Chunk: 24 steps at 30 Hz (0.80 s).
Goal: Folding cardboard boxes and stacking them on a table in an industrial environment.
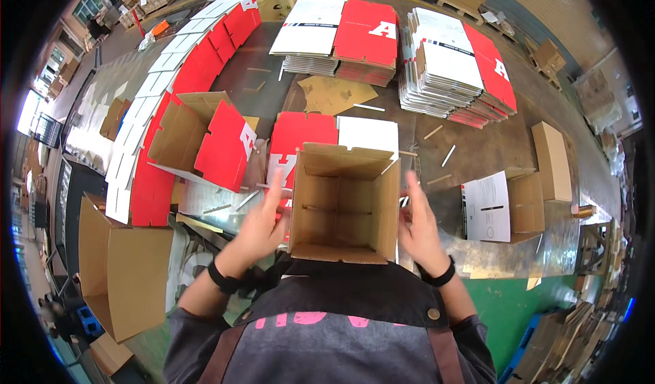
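An open cardboard box (pixel 338 230) stands right in front of my body, its brown inside facing up. My left hand (pixel 265 224) is at its left side, fingers stretched forward, and I cannot tell whether it touches the wall. At the right side, my right hand (pixel 421 228) has its fingers extended, with a narrow gap to the box. Both hands are slightly blurred and hold nothing. Beneath and behind the box lies a flat red and white carton (pixel 368 133). To the left, an open red carton (pixel 222 149) sits tilted beside a long row of folded cartons (pixel 147 155).
Stacks of flat red and white cartons stand at the far middle (pixel 314 19) and far right (pixel 447 63). A white and brown open box (pixel 488 210) rests at the table's right, near a tall brown box (pixel 551 162). Cardboard scraps (pixel 334 94) litter the table (pixel 437 138). A large brown box (pixel 140 268) stands at left.
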Motion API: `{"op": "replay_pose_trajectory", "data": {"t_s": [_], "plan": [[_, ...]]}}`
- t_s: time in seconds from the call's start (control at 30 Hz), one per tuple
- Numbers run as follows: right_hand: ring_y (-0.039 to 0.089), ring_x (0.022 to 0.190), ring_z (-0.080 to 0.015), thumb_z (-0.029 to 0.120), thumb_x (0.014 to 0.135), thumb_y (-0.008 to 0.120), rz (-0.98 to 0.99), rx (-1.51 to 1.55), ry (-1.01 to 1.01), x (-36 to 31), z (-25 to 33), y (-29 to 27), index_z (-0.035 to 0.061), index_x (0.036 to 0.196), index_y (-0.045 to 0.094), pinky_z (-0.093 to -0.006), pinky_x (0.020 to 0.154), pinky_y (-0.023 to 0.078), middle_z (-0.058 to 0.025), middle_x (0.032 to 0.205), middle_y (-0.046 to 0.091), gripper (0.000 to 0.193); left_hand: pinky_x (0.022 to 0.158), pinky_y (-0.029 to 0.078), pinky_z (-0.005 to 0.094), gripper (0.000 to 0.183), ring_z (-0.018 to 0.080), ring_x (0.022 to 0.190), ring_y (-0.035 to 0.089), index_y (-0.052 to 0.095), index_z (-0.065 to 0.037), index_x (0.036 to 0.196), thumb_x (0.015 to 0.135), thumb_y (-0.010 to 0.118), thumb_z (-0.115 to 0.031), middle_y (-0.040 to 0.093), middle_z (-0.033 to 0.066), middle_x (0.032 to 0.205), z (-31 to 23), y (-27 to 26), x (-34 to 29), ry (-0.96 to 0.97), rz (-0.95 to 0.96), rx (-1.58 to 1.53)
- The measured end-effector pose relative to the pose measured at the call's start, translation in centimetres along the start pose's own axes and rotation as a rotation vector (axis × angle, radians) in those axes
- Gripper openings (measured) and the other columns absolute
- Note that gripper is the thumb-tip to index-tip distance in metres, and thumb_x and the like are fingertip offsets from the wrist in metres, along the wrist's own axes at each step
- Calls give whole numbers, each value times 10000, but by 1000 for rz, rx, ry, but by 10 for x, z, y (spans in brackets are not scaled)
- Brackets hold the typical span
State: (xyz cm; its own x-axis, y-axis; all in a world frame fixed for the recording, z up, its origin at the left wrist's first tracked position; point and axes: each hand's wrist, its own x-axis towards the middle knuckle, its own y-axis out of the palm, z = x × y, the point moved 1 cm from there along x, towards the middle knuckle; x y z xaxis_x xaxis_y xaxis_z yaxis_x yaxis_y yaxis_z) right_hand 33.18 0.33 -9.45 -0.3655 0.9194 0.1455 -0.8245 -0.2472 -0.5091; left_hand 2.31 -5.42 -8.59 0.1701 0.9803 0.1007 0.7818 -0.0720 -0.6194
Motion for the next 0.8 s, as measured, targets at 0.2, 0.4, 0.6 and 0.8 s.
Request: {"op": "replay_pose_trajectory", "data": {"t_s": [0.2,0.4,0.6,0.8], "plan": [[635,797,-374,-40,761,564,331,-760,-199,28,29,-22,121,1112,652,-430,674,539,-141,840,565,396,615,528,419,369,339,719,658,622,-73,1108,742,620,-24,640,121,804,-25,-24,41,137,252,815],[628,801,-366,-95,671,561,335,-421,-221,28,3,-25,62,886,678,-448,704,506,-177,788,623,290,626,530,423,97,315,727,669,651,-71,827,730,651,-62,641,124,725,-13,-26,54,340,447,664],[618,799,-377,-112,646,521,289,-363,-92,23,4,-20,51,834,630,-463,702,486,-163,792,632,272,676,533,417,80,307,766,677,669,-63,833,777,615,-78,664,143,752,-11,-31,56,331,528,568],[607,804,-386,-112,646,510,392,-392,-151,26,14,-24,60,849,605,-460,700,479,-160,769,626,282,640,537,416,109,316,711,672,671,-74,862,760,631,-78,657,124,745,-6,-27,57,397,494,740]]}}
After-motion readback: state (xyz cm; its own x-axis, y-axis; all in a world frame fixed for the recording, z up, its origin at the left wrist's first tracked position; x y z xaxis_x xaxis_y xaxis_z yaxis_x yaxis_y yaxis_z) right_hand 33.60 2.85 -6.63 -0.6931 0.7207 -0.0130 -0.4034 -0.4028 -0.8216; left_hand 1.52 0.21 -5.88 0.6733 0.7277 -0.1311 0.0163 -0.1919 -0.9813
